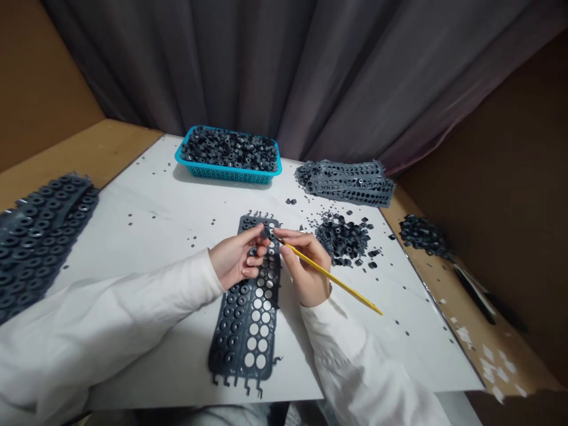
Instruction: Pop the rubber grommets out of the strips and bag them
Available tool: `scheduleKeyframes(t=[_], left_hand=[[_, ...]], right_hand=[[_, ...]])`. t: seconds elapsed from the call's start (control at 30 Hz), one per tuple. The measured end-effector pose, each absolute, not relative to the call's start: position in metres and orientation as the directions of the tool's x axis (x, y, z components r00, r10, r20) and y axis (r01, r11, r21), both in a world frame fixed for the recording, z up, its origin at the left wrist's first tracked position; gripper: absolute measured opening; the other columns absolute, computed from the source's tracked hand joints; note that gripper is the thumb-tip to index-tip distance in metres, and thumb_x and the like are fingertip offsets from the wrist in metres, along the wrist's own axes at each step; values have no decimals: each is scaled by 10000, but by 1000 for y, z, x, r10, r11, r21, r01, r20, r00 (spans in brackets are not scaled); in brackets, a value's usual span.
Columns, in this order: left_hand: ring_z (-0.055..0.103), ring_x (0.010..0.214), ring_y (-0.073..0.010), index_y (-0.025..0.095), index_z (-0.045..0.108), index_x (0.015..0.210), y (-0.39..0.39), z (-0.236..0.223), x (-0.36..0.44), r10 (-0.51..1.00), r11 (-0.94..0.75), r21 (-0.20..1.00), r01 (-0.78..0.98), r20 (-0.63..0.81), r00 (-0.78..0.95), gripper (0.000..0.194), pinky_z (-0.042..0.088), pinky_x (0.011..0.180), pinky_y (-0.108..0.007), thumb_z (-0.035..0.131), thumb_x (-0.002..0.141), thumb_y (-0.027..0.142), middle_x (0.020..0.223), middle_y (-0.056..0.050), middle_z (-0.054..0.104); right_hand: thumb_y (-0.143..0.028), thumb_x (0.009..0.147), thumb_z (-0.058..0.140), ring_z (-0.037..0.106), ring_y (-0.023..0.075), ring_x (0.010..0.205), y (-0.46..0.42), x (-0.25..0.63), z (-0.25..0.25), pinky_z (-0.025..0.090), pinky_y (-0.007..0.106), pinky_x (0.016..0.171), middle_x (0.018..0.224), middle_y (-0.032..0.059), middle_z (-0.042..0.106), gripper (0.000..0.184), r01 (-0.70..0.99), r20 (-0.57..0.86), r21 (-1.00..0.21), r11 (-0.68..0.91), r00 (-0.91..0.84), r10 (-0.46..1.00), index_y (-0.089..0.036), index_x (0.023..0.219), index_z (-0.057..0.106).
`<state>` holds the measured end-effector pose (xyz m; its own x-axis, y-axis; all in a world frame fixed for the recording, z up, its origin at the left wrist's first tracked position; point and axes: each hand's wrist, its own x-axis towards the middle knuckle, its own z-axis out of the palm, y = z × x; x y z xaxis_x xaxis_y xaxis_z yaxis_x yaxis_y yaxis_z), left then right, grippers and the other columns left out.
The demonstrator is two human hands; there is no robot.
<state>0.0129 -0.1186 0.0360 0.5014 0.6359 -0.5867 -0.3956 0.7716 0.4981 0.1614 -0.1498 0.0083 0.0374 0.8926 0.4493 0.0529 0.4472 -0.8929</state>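
Observation:
Between the fingertips of my left hand [243, 255] is a small black rubber part [265, 232]. My right hand [308, 263] pinches a thin yellow stick [337, 280] like a pencil, its dark tip meeting that part. Whether the tip is inside the part or only against it, I cannot tell. Below both hands lies a dark moulded rubber sheet [242, 331]. Ring-shaped parts still sit in its left columns, while round holes in its right columns show the white surface. My left fingers hide some of the sheet's upper part.
A blue basket [231, 175] full of small black parts stands at the back. Punched sheets [348, 182] are stacked right of it, above a loose pile of parts [344, 239]. More moulded sheets [39, 236] lie left. Another dark pile [423, 235] and white scraps [497, 367] lie on the right.

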Motion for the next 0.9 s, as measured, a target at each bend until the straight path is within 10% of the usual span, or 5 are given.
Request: scheduleKeyframes(t=[0.9], left_hand=[[300, 438, -22, 133, 546, 693, -129, 35, 18, 878, 471, 812, -344, -392, 276, 428, 164, 362, -113, 727, 648, 519, 566, 47, 401]], right_hand=[[-180, 818, 607, 610, 213, 1014, -152, 162, 10, 451, 451, 908, 1034, 47, 686, 74, 146, 541, -831, 537, -18, 841, -237, 863, 592]])
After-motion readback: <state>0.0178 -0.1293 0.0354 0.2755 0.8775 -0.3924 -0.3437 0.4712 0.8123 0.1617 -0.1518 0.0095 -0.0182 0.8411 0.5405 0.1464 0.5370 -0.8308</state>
